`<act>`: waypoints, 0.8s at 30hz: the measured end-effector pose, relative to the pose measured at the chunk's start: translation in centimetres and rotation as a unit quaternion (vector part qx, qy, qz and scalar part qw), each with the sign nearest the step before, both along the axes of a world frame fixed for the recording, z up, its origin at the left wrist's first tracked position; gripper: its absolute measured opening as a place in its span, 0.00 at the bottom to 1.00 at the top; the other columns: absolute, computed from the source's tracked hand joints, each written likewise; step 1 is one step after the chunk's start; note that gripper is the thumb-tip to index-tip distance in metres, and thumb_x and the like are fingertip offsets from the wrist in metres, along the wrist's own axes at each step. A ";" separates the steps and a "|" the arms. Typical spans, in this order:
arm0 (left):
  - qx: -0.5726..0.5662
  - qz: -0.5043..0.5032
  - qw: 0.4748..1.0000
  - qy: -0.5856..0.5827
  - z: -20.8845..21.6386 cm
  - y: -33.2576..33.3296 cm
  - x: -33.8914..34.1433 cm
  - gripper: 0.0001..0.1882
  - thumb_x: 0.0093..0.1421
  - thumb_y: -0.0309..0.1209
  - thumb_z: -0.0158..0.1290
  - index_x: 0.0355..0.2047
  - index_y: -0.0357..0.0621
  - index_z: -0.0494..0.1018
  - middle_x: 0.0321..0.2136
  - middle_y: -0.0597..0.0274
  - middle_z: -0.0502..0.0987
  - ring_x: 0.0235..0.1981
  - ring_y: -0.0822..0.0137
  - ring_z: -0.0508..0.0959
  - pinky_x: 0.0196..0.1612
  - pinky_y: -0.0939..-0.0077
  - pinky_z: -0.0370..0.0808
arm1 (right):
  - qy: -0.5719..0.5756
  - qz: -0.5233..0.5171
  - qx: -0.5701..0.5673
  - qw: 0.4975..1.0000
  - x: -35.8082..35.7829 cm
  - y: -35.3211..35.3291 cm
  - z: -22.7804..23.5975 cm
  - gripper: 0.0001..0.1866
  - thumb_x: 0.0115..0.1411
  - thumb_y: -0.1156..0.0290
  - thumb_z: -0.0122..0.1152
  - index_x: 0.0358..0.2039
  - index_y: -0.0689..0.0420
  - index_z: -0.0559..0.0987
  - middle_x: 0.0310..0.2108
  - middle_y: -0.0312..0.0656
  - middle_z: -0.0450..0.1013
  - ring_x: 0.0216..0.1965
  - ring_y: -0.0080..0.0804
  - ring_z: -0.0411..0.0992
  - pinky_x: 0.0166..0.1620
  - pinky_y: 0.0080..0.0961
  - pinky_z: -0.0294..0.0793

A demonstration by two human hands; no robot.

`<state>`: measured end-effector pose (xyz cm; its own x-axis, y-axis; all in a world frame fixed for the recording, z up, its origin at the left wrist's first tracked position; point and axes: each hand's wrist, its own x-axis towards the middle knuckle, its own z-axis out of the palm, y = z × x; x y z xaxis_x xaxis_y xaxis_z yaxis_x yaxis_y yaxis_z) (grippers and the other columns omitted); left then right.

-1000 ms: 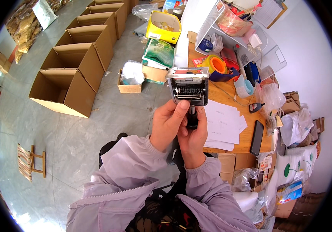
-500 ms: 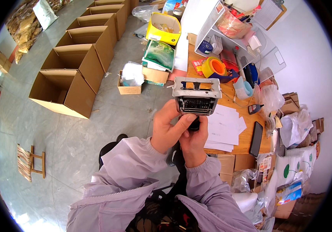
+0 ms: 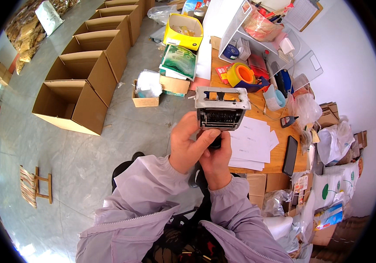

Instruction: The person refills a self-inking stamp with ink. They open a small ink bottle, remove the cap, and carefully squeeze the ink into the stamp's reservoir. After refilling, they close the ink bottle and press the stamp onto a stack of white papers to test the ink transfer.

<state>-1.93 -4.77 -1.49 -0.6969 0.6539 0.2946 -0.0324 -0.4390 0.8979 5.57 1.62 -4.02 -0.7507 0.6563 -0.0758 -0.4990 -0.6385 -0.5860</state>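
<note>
Both hands hold a self-inking stamp with a grey metal frame and a dark band of type, tipped so its underside faces me. My left hand is closed around its left side, the thumb lying across the lower edge. My right hand grips the black knob-like handle from below. The stamp is in the air at the table's left edge. Just beyond my right hand lie white paper sheets with small printed marks, spread on the wooden table.
A black phone and a small dark bottle lie on the table. Behind are a tape roll and a white rack. Open cartons line the floor to the left, near a folding stool.
The stamp and both hands have shifted very slightly left. The hold on the stamp looks the same.
</note>
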 end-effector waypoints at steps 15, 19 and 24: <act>-0.043 -0.050 0.992 -0.108 0.0 -0.1 -0.4 0.10 0.62 0.32 0.51 0.37 0.38 0.74 0.29 0.67 0.73 0.28 0.79 0.72 0.24 0.87 0.68 | -0.053 -0.067 0.070 0.994 -0.9 -1.2 1.8 0.15 0.68 0.57 0.39 0.38 0.55 0.70 0.21 0.33 0.66 0.18 0.16 0.59 0.18 0.12 0.56; -0.036 -0.033 0.998 -0.027 -0.9 0.9 0.1 0.09 0.63 0.31 0.50 0.38 0.37 0.73 0.31 0.66 0.75 0.33 0.77 0.72 0.36 0.82 0.69 | -0.091 -0.136 0.167 0.972 -0.9 -1.4 2.2 0.14 0.69 0.61 0.37 0.38 0.57 0.70 0.29 0.32 0.66 0.27 0.17 0.61 0.29 0.14 0.60; -0.038 -0.080 0.996 -0.012 -0.1 0.8 -0.4 0.11 0.65 0.30 0.46 0.43 0.37 0.72 0.36 0.63 0.76 0.38 0.75 0.73 0.42 0.81 0.70 | -0.120 -0.182 0.244 0.945 -1.0 -1.9 2.5 0.14 0.69 0.66 0.35 0.42 0.60 0.68 0.37 0.34 0.65 0.36 0.19 0.63 0.41 0.16 0.62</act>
